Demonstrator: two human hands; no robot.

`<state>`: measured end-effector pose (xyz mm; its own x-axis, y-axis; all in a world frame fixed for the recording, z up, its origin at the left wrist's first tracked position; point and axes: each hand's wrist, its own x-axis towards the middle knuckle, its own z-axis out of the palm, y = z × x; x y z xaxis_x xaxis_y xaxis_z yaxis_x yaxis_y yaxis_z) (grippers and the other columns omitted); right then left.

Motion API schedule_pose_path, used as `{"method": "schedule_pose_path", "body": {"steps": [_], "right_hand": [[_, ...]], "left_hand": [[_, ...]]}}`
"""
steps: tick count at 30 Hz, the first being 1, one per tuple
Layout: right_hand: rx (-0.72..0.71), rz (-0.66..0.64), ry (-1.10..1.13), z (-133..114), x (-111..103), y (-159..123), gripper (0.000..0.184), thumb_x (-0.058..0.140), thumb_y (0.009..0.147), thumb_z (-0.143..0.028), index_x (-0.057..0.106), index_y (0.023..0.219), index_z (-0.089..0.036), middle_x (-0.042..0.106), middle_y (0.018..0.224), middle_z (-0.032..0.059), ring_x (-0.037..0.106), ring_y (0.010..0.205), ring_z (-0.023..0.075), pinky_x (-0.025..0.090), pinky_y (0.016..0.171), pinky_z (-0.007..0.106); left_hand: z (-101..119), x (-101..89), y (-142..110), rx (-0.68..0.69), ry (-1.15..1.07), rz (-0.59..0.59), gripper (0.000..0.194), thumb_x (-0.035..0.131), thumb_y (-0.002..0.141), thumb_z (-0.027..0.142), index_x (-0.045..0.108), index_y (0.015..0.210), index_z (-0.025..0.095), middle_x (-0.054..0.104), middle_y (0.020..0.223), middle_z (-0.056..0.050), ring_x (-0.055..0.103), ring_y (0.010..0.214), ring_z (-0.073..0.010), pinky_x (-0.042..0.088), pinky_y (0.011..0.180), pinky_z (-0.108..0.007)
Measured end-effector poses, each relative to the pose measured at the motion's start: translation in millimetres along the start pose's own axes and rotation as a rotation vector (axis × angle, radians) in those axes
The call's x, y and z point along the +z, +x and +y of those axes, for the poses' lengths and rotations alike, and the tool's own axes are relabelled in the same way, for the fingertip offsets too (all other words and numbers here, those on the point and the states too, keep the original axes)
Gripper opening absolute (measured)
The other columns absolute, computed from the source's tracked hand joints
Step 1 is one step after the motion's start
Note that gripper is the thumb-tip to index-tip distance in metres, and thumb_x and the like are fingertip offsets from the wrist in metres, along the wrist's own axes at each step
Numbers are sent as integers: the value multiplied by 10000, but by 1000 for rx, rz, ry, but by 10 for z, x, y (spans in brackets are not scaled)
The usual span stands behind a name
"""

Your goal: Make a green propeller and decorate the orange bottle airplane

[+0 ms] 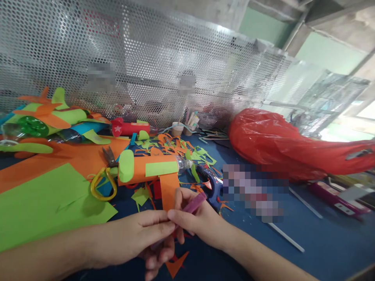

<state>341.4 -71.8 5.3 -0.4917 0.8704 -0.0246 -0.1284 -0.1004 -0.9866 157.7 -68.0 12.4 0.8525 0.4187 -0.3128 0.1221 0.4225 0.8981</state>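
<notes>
Low in the front, my left hand (154, 230) and my right hand (202, 220) meet with fingertips touching. Both are closed around a purple marker (195, 203), whose pink-purple end sticks up past my right fingers; its lower part is mostly hidden. Just beyond lies a plastic bottle wrapped in orange paper (140, 166), with a lime strip, a lime rounded piece at its left end and an orange strip reaching down toward my hands. Yellow-handled scissors (104, 185) rest left of it. Blue-handled glittery scissors (215, 193) lie beyond my right hand.
Lime paper (58, 207) and orange sheets cover the left. Bottle planes (55, 119) and a red bottle (131, 127) stand behind. Paper scraps (175, 144), cups (177, 128) and a red plastic bag (263, 140) sit farther back, before a perforated metal screen (164, 58).
</notes>
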Motion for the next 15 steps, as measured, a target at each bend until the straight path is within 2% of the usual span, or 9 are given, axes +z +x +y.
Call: {"method": "schedule_pose_path", "body": {"steps": [4, 6, 10, 15], "right_hand": [[3, 35, -31, 12, 2, -14, 396, 795, 714, -368, 439, 724, -195, 529, 511, -81, 582, 470, 83, 320, 389, 137], [-5, 47, -63, 11, 12, -30, 386, 767, 744, -379, 425, 709, -203, 517, 515, -78, 583, 479, 92, 307, 393, 152], [-26, 57, -80, -12, 36, -62, 367, 742, 769, -374, 424, 695, -207, 561, 571, -47, 606, 514, 110, 340, 416, 177], [-49, -1, 20, -43, 64, -87, 352, 741, 776, -335, 421, 709, -205, 555, 557, -69, 577, 477, 80, 403, 475, 182]], "left_hand": [[-61, -61, 6, 0, -58, 4, 412, 596, 837, 590, 482, 879, 197, 341, 630, 91, 225, 479, -56, 203, 462, -217], [-85, -91, 9, 3, -85, -37, 382, 581, 865, 566, 476, 885, 199, 309, 624, 95, 196, 470, -56, 148, 455, -230], [-85, -91, -4, 17, -126, -109, 367, 566, 881, 562, 454, 884, 213, 291, 599, 105, 158, 444, -56, 136, 436, -223], [-86, 10, -33, -12, -116, -119, 369, 547, 876, 594, 433, 985, 260, 250, 534, 130, 137, 407, -67, 162, 397, -195]]}}
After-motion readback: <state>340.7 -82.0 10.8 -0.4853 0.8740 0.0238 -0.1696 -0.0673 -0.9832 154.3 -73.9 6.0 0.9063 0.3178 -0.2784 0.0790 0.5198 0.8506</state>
